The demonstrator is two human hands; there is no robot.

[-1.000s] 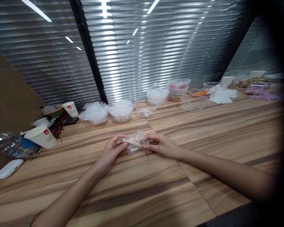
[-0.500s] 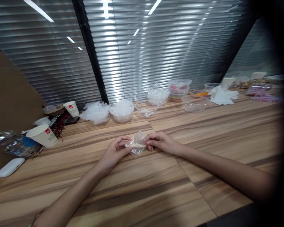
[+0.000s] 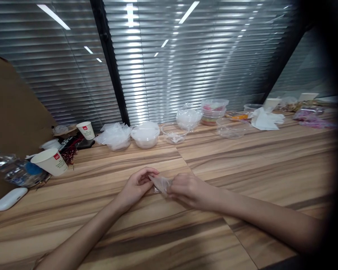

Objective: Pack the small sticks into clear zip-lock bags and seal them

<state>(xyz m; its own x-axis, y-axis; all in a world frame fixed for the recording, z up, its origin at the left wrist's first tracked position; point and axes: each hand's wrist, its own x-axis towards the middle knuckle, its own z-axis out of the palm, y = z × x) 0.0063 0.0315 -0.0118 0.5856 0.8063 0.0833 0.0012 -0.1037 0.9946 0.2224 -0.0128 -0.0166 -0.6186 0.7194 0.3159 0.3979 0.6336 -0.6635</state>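
A small clear plastic bag is stretched between my two hands, low over the wooden table. My left hand pinches its left edge between thumb and fingers. On the other side my right hand is closed on the right edge, knuckles up, and it hides that end of the bag. The bag looks crumpled and blurred; what lies inside cannot be made out.
Along the back stand white plastic bags, a stack of lidded bowls, clear bowls and stacked tubs. Paper cups, a plastic bottle and a white case are at left. Tissues lie at right.
My right hand has come nearer and turned knuckles up, pulling its side of the bag toward me. The bag is folded over more, and the pale contents seen before are hidden.
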